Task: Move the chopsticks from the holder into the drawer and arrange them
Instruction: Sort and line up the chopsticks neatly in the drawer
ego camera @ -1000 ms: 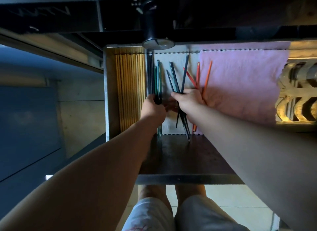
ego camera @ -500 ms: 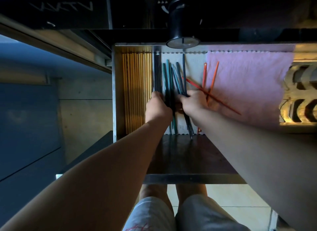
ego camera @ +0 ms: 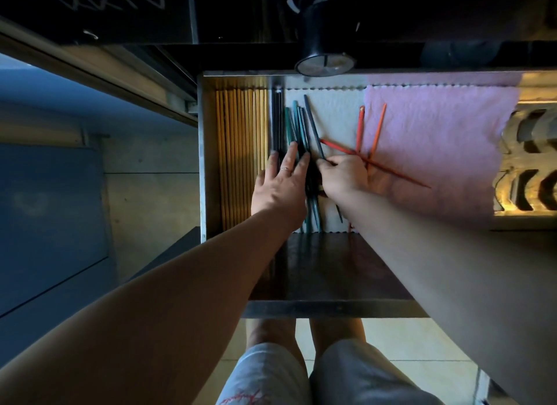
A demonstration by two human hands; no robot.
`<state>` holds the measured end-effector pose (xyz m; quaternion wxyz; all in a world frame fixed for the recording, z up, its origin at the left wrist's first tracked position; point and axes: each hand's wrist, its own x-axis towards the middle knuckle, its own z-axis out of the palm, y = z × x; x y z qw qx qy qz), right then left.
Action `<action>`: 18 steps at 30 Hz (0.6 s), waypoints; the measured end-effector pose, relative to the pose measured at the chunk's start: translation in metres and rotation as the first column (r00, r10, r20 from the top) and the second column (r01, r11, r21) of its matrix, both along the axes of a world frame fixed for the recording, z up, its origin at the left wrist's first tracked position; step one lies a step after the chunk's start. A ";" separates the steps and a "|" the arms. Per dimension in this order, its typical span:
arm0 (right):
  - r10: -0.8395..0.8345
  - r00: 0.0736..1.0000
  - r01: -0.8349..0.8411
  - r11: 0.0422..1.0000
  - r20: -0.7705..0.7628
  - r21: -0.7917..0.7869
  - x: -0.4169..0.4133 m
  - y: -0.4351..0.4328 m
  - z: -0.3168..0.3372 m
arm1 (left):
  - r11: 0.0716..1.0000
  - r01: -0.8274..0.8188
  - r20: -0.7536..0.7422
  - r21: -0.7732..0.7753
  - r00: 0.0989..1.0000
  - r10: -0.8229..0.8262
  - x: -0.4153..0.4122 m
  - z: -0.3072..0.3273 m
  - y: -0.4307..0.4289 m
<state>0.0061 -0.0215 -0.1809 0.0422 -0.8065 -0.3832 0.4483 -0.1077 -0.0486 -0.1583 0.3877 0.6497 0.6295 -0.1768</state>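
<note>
The open drawer (ego camera: 205, 151) holds a tidy row of wooden chopsticks (ego camera: 241, 151) at its left. Beside them lie dark chopsticks (ego camera: 275, 124), then a bunch of teal and blue chopsticks (ego camera: 297, 124). My left hand (ego camera: 278, 187) lies flat with straight fingers pressing on the teal bunch. My right hand (ego camera: 342, 177) pinches a grey-blue chopstick (ego camera: 313, 124) that leans away from the bunch. Three orange-red chopsticks (ego camera: 360, 127) lie crossed by the pink cloth (ego camera: 437, 139).
A black chopstick holder (ego camera: 321, 37) lies on its side above the drawer's back edge. A white liner (ego camera: 334, 109) covers the drawer floor. A patterned object (ego camera: 530, 163) sits at the drawer's right. The drawer front (ego camera: 331, 308) is near my knees.
My left hand has opened from a grip and now lies flat on the teal bunch. The bunch has been drawn closer together. My right hand now pinches one grey-blue chopstick. One red chopstick now lies crosswise.
</note>
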 end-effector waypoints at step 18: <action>0.192 0.937 -0.236 0.964 0.292 0.123 0.009 0.004 0.018 | 0.978 0.206 -0.036 0.008 0.978 -0.206 -0.004 -0.009 -0.008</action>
